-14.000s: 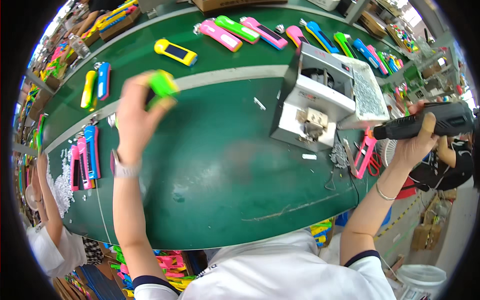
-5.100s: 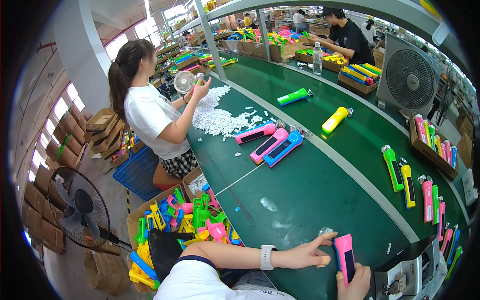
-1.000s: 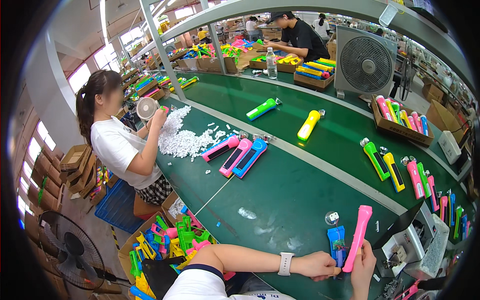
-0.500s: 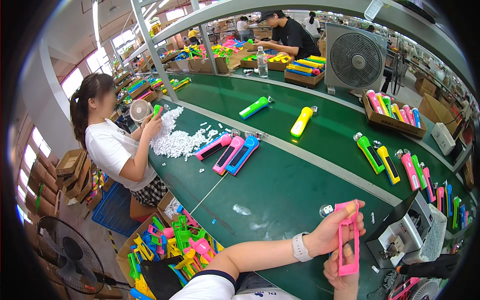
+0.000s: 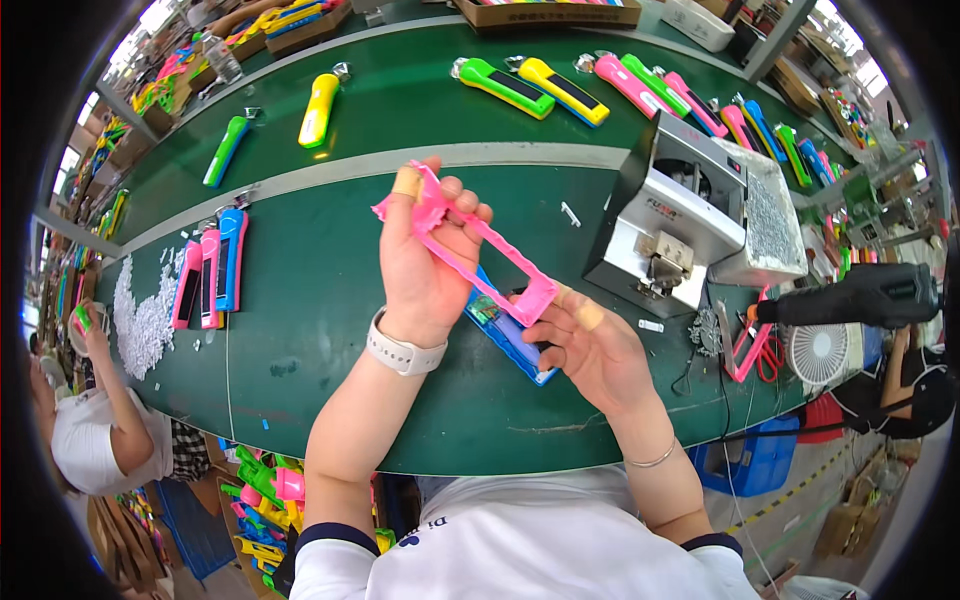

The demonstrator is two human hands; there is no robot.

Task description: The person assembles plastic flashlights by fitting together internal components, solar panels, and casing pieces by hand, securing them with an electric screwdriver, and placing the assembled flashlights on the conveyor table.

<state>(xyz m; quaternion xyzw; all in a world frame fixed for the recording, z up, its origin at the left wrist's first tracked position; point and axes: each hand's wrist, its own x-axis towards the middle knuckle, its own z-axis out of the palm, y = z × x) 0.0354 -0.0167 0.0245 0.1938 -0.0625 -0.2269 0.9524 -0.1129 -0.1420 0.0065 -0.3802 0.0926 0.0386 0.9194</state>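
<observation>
My left hand point(image 5: 425, 265) grips one end of a pink plastic frame point(image 5: 537, 300), a long casing piece with a rectangular opening. Its thumb has a tan wrap around it. At the frame's other end, the fingers of my right hand point(image 5: 600, 350) pinch the corner; one of them is wrapped in tan too. The frame is tilted over the table. Beneath it lies an opened blue flashlight body point(image 5: 495, 335), its inside parts showing, partly covered by the frame and my hands.
A grey metal machine point(image 5: 670, 220) stands right of my hands, beside a white tub of small metal pieces point(image 5: 765, 235). A black power screwdriver point(image 5: 850, 300) juts in from the right. Finished-looking flashlights point(image 5: 505, 88) line the green belt. At left, a co-worker point(image 5: 110, 430) sits by white parts point(image 5: 145, 320).
The view has swung right and down. The pink frame, upright before, is now slanted, and the opened blue flashlight body shows under it. Both hands keep hold of the frame.
</observation>
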